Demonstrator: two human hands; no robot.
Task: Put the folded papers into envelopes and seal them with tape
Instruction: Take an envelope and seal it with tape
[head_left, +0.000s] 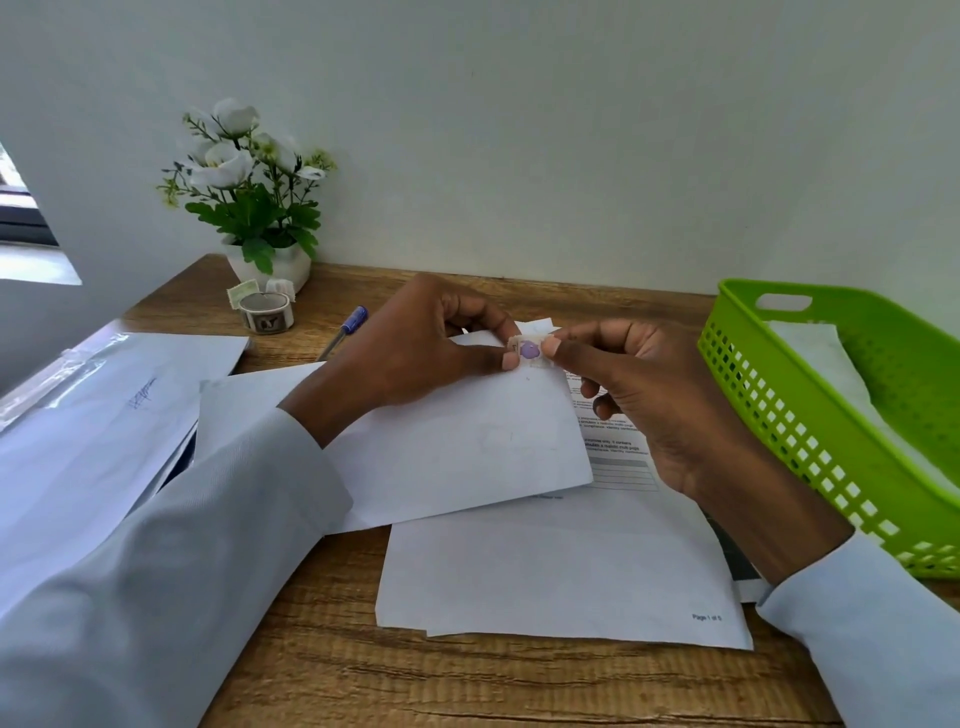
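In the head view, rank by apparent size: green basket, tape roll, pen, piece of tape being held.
1. green basket, partly cut off by the frame
2. tape roll and pen: too alike to rank, pen partly hidden
3. piece of tape

We see a bright, evenly lit scene under soft daylight, apparently from the window (15, 208) at the left edge of the frame. The hands cast only faint shadows on the paper. Wide-angle distortion bends the desk edge (467, 278) and stretches the sleeves at the lower corners. Fine print reads soft; the plastic sleeve (62, 374) at left shows mild glare.
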